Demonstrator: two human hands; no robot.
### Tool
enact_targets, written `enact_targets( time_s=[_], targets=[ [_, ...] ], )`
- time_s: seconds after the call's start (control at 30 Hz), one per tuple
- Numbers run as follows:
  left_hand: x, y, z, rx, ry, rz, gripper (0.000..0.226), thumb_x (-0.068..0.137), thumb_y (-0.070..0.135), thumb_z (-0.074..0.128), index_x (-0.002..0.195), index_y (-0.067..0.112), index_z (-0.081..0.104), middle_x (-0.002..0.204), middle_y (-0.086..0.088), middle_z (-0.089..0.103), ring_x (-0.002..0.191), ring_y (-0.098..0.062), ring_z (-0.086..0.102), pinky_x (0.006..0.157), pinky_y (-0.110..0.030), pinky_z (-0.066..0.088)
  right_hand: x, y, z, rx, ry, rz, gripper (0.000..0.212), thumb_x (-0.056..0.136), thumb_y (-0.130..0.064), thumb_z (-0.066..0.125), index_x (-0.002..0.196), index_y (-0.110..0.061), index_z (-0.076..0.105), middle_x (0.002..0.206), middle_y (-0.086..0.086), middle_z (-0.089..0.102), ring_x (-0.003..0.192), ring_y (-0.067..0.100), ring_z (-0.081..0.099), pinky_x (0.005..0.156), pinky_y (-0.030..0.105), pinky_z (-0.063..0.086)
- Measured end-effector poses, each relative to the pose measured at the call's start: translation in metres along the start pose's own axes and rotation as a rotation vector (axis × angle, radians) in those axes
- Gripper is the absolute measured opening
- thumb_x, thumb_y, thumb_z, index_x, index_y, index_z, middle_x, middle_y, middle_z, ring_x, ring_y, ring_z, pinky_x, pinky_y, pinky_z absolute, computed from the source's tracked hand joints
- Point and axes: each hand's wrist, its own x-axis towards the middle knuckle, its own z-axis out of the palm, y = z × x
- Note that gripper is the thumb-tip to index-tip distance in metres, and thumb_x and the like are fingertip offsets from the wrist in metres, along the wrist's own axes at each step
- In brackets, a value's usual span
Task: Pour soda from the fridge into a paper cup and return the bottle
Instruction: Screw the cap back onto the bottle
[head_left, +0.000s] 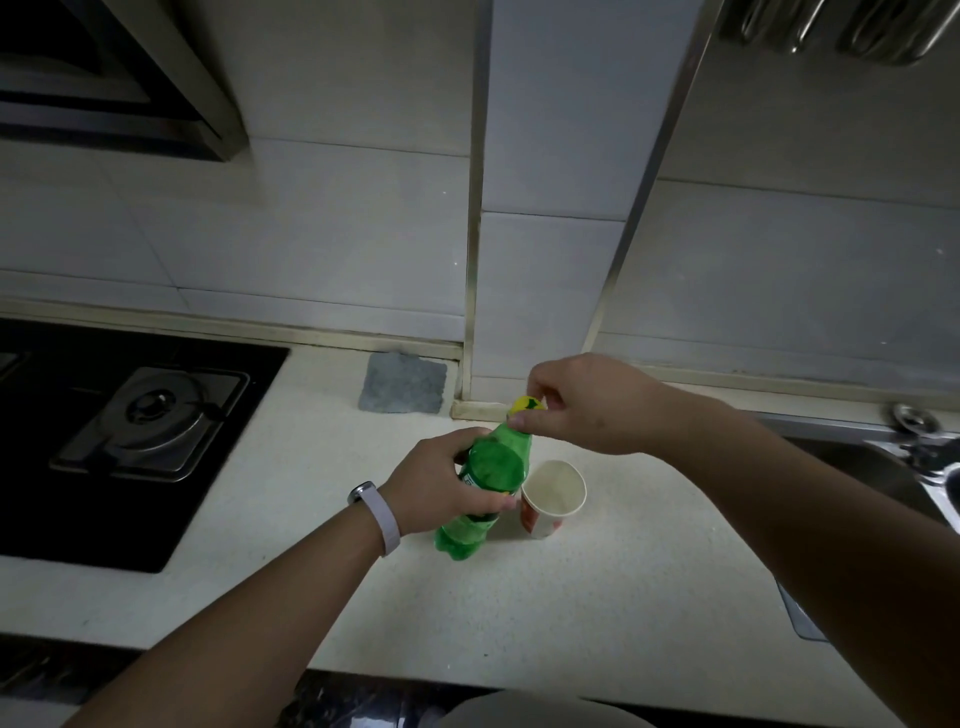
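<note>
Standing on the pale counter (597, 597) are one green soda bottle (491, 480) and one paper cup (551, 500), the cup just beside the bottle at its 3 o'clock. One left hand (441, 483) wraps the bottle's middle from 9 o'clock, holding it tilted. One right hand (592, 402) reaches in from 3 o'clock, fingertips pinching the single yellow cap (525, 404).

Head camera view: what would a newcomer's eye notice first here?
First, the bright green plastic soda bottle at the centre of the pale counter, gripped by the left hand while the right hand pinches its yellow cap. Beside it stands a white paper cup; a black gas stove fills the left.
</note>
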Motion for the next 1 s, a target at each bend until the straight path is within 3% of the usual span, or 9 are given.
enact_targets(
  time_s=[0.07, 0.1, 0.2, 0.33, 0.47, 0.63, 0.8, 0.9, 1.0],
  targets=[
    [-0.001, 0.000, -0.002, 0.009, -0.015, 0.006, 0.062, 0.051, 0.053, 0.087, 0.108, 0.046, 0.064, 0.102, 0.017, 0.072, 0.096, -0.003, 0.066, 0.089, -0.037, 0.058, 0.002, 0.002, 0.004, -0.013, 0.029, 0.021, 0.048, 0.085, -0.071, 0.047, 0.094, -0.025, 0.057, 0.082, -0.006, 0.057, 0.073, 0.010, 0.052, 0.062, 0.028, 0.042],
    [-0.002, -0.001, -0.002, 0.006, -0.020, 0.008, 0.063, 0.052, 0.053, 0.087, 0.110, 0.042, 0.066, 0.103, 0.016, 0.072, 0.096, -0.004, 0.066, 0.089, -0.038, 0.057, 0.002, 0.002, 0.004, 0.049, 0.037, 0.004, 0.048, 0.084, -0.071, 0.050, 0.103, -0.028, 0.058, 0.090, -0.009, 0.059, 0.076, 0.007, 0.053, 0.065, 0.027, 0.044],
    [-0.002, -0.004, -0.005, -0.011, -0.020, 0.006, 0.064, 0.053, 0.051, 0.088, 0.112, 0.037, 0.067, 0.102, 0.016, 0.073, 0.098, -0.008, 0.067, 0.089, -0.041, 0.057, -0.002, 0.001, 0.001, 0.214, 0.012, -0.119, 0.049, 0.088, -0.049, 0.065, 0.133, -0.034, 0.052, 0.117, -0.017, 0.054, 0.094, 0.004, 0.056, 0.077, 0.018, 0.047],
    [-0.002, -0.006, -0.005, 0.025, -0.028, 0.014, 0.063, 0.052, 0.055, 0.086, 0.110, 0.041, 0.065, 0.103, 0.016, 0.072, 0.098, -0.007, 0.066, 0.089, -0.040, 0.058, 0.000, -0.003, 0.002, 0.146, -0.018, -0.169, 0.034, 0.096, -0.024, 0.062, 0.129, -0.031, 0.058, 0.117, -0.014, 0.053, 0.099, 0.005, 0.050, 0.079, 0.014, 0.039],
    [-0.001, -0.004, -0.002, 0.039, -0.029, 0.015, 0.068, 0.052, 0.057, 0.084, 0.114, 0.033, 0.067, 0.100, 0.015, 0.073, 0.092, -0.003, 0.066, 0.087, -0.034, 0.057, 0.004, -0.002, 0.005, 0.033, -0.040, -0.100, 0.029, 0.098, -0.037, 0.056, 0.125, -0.030, 0.054, 0.111, -0.010, 0.051, 0.097, 0.011, 0.049, 0.081, 0.027, 0.038],
    [0.002, -0.005, 0.003, -0.001, -0.018, 0.004, 0.050, 0.060, 0.041, 0.089, 0.106, 0.033, 0.070, 0.094, 0.013, 0.074, 0.085, -0.001, 0.067, 0.079, -0.027, 0.056, 0.008, 0.005, 0.009, -0.016, -0.057, -0.023, 0.034, 0.100, -0.048, 0.043, 0.115, -0.020, 0.055, 0.101, 0.000, 0.059, 0.089, 0.016, 0.052, 0.074, 0.033, 0.040],
    [0.005, 0.000, 0.010, -0.005, -0.036, 0.006, 0.047, 0.061, 0.045, 0.085, 0.104, 0.032, 0.071, 0.093, 0.011, 0.075, 0.085, -0.004, 0.069, 0.082, -0.034, 0.059, 0.012, 0.011, 0.011, -0.122, 0.003, 0.015, 0.047, 0.100, -0.058, 0.032, 0.098, -0.018, 0.055, 0.079, -0.002, 0.054, 0.074, 0.016, 0.051, 0.066, 0.034, 0.042],
    [0.006, 0.001, 0.009, 0.001, -0.046, 0.015, 0.052, 0.059, 0.049, 0.084, 0.107, 0.033, 0.070, 0.096, 0.011, 0.075, 0.087, -0.004, 0.068, 0.084, -0.036, 0.058, 0.008, 0.016, 0.009, 0.028, 0.031, -0.037, 0.036, 0.098, -0.054, 0.044, 0.107, -0.023, 0.059, 0.092, -0.009, 0.058, 0.085, 0.016, 0.057, 0.071, 0.031, 0.046],
    [0.008, 0.002, 0.006, -0.010, -0.061, 0.013, 0.057, 0.058, 0.048, 0.085, 0.111, 0.033, 0.069, 0.100, 0.011, 0.074, 0.094, -0.008, 0.068, 0.088, -0.040, 0.058, 0.002, 0.020, 0.002, 0.207, 0.006, -0.141, 0.030, 0.095, -0.034, 0.061, 0.125, -0.032, 0.057, 0.111, -0.016, 0.052, 0.099, 0.008, 0.057, 0.079, 0.019, 0.045]
  ],
)
